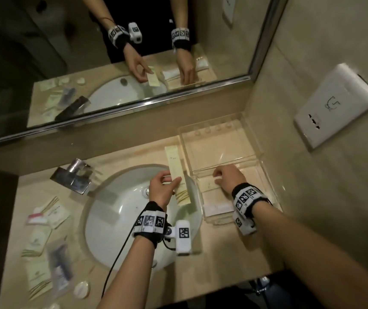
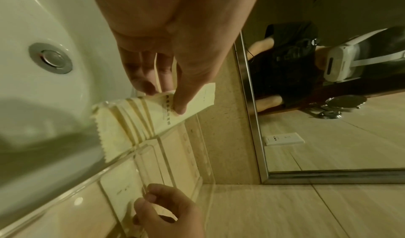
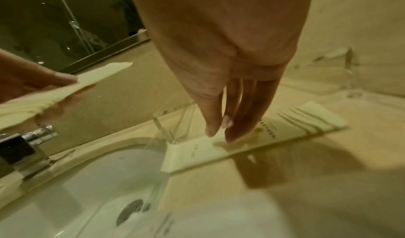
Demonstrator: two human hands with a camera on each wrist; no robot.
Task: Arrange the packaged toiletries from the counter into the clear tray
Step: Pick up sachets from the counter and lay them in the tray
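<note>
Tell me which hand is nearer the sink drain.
Left. The left hand holds a long packet over the basin, just beside the sink drain; the right hand is off to the side, inside the clear tray.

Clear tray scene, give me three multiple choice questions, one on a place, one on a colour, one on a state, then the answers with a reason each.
1. Where does the clear tray stand?
A. in the back right corner of the counter, beside the sink
B. left of the tap
C. inside the sink

2. What colour is the long packet that the left hand holds?
A. dark blue
B. pale yellow
C. red

3. What is the right hand doing?
A. hanging idle off the counter
B. gripping the tap
C. touching a flat packet in the tray with its fingertips

Answers:
1 A, the head view shows the tray against the side wall, right of the sink.
2 B, the left wrist view shows a cream-yellow packet pinched by thumb and fingers.
3 C, the right wrist view shows the fingertips down on a packet inside the tray.
</note>
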